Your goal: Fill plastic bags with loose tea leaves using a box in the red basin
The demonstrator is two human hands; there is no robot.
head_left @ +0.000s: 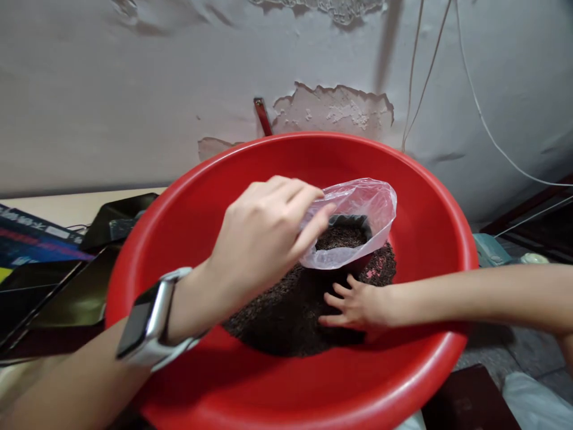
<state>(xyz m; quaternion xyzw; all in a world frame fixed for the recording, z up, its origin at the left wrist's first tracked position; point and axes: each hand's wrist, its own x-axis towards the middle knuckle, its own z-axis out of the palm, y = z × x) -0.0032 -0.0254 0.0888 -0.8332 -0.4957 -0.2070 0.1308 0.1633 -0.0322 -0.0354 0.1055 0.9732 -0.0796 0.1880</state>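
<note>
Against a flaking pale wall [134, 89] at 12 o'clock, a broad red basin [290, 382] dominates the view, loose dark soil [286, 325] spread over its floor. A person's left hand [264, 221], reaching in from 8 o'clock, meets the 9 o'clock side of a clear plastic bag [387, 206], itself set toward 2 o'clock from the basin's centre; thumb and index finger lie close to the film, though whether they are clamped on it cannot be told. The right hand [364, 304], entering from 3 o'clock, is down at the soil near the bag's 6 o'clock side, fingers spread apart, gripping nothing visible. Careful work here would likely mean a light, steady hold on the thin film, keeping the mouth wide and the bag upright, with the right fingers drawn together into a cup for handling loose grains. Within the bag stands a dark container [353, 220], soil showing inside its rim; dead level seems the safest way to keep it. A smartwatch [143, 328] circles the left wrist toward 8 o'clock, while tiny pink flecks [378, 267] dot the soil at 3 o'clock.
</note>
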